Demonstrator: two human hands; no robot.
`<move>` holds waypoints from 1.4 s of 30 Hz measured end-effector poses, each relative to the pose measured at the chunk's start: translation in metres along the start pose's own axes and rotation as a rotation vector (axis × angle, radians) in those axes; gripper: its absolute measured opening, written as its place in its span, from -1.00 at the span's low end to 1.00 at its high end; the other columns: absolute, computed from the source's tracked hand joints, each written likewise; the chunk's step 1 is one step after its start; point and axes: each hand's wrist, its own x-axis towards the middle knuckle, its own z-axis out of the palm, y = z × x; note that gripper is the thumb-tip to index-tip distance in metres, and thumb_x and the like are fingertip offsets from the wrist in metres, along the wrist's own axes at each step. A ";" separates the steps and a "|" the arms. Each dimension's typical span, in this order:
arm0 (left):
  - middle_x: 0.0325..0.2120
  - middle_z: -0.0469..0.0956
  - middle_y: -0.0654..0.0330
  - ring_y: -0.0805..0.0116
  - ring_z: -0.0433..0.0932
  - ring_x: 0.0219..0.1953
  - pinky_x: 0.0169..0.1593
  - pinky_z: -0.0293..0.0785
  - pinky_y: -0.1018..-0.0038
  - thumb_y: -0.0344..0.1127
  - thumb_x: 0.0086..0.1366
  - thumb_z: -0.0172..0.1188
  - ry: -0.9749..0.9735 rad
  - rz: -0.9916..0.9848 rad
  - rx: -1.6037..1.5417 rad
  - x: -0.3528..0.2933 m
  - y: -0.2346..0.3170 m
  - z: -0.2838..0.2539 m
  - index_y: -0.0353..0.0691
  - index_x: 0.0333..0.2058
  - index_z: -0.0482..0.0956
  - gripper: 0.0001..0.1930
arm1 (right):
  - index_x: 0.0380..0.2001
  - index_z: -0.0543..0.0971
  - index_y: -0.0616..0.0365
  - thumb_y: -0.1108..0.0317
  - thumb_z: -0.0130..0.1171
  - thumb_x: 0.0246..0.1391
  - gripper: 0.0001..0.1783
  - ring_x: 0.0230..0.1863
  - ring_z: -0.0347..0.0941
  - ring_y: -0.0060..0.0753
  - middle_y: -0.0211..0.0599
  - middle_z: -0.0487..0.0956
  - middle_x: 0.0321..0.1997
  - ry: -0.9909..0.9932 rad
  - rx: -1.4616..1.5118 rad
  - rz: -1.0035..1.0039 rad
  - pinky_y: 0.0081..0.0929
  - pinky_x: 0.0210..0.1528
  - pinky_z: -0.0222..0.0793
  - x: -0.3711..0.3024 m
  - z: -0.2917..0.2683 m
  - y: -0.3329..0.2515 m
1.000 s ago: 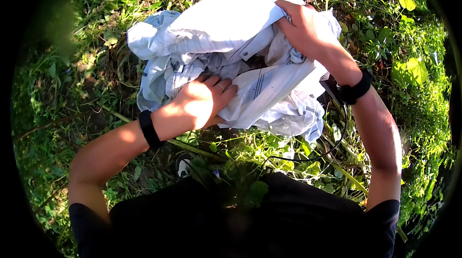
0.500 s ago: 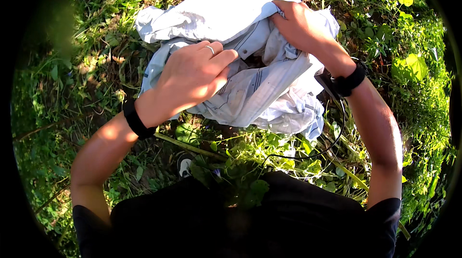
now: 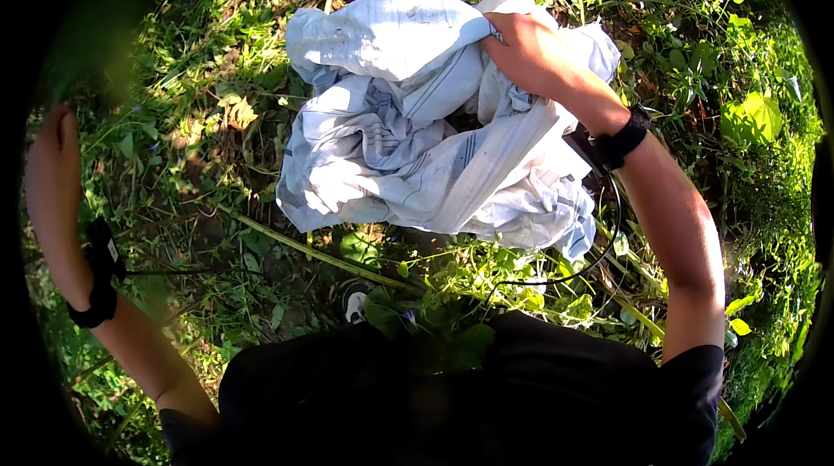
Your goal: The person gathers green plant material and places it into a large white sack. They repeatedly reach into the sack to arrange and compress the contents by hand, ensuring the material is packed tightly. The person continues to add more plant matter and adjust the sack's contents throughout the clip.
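A pale blue-white cloth (image 3: 373, 145) with dark stripes lies bunched on the ground, with a dark gap among its folds near the middle. My right hand (image 3: 534, 53) grips its upper right part, the fingertips hidden by fabric. Well away from the cloth, my left hand (image 3: 54, 153) is at the far left edge of the view, above the weeds. Its fingers are too hard to make out to say whether they are closed, and nothing shows in it.
Grass and leafy weeds (image 3: 747, 118) surround the cloth. A long green stem (image 3: 321, 253) crosses the ground below it. A thin black cable (image 3: 599, 266) loops by my right wrist band (image 3: 621, 138); another band (image 3: 100, 275) is on my left wrist. A shoe (image 3: 354, 304) shows below.
My left hand has left the cloth and swung out to the far left. The cloth's left part now lies uncovered and has shifted slightly rightward. My right hand keeps its grip.
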 end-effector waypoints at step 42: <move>-0.58 0.55 0.18 0.08 0.59 -0.41 -0.23 0.42 0.20 -0.25 0.11 0.22 -0.057 0.869 -0.744 -0.019 0.264 0.150 -0.08 -0.59 0.53 -0.86 | -0.01 0.60 0.26 0.25 0.12 0.31 -0.67 -0.10 0.63 0.04 0.05 0.69 -0.16 0.060 0.110 0.089 -0.21 0.02 0.45 -0.026 0.008 0.024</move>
